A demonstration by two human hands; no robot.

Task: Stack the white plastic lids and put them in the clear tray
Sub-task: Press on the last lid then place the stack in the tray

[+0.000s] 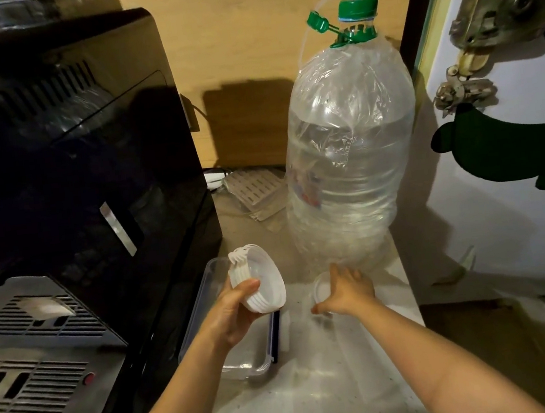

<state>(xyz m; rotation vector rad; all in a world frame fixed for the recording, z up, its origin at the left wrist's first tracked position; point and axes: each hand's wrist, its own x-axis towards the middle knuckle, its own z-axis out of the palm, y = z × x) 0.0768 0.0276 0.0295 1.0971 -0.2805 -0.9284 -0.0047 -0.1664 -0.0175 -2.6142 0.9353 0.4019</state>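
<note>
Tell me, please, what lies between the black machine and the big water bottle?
In the head view, the clear tray lies there, with the left hand holding the stack of white lids above it.

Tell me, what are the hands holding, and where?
The left hand holds the lid stack by its edge, thumb across the rims. The right hand lies on one lid; its grip cannot be told.

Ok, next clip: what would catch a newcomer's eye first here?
The big clear plastic water jug with a green cap towers at centre right. Below it, the left hand holds a stack of white plastic lids above the clear tray, while the right hand reaches a single white lid on the counter.
</note>
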